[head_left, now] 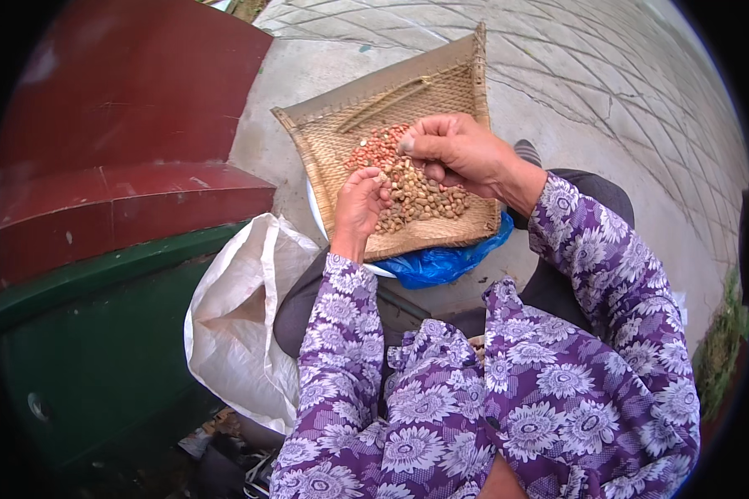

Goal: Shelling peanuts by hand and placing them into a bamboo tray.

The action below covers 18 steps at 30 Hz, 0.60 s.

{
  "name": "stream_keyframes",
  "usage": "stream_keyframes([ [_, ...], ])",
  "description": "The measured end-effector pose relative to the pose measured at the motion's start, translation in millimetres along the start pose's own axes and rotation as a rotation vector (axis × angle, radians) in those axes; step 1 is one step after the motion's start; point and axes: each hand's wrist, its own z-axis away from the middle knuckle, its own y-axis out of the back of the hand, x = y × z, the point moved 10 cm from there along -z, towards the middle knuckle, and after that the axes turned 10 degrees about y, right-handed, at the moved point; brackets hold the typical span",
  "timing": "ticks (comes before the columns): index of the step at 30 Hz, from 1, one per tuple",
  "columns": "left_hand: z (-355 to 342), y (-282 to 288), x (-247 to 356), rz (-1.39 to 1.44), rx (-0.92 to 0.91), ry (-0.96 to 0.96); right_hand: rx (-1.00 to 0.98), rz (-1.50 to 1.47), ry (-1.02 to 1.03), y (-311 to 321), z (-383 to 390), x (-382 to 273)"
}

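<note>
A woven winnowing basket (329,141) lies over my lap with peanuts in it. Unshelled peanuts (424,204) are heaped in its near half. Beyond them spread reddish shelled peanut kernels (373,151). My left hand (358,208) is closed above the basket's left side, pinching a pale peanut at its fingertips. Over the middle of the heap, my right hand (466,154) is closed with thumb and forefinger pressed together; whatever is between them is too small to make out. The two hands are a little apart.
Blue plastic (449,264) and a white rim (314,208) show beneath the basket. An open white woven sack (241,324) stands by my left leg. Farther left rises a red and green wall-like structure (133,200). Grooved concrete paving (607,108) stretches away to the right.
</note>
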Motion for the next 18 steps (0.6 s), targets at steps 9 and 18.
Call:
stream_keyframes([
  [9,72,-72,48,-0.04,-0.259,-0.168,-0.105,0.28,0.076,-20,-7,20],
  [18,83,-66,59,-0.161,-0.15,-0.282,-0.111,0.623,0.187,-31,-10,-1],
])
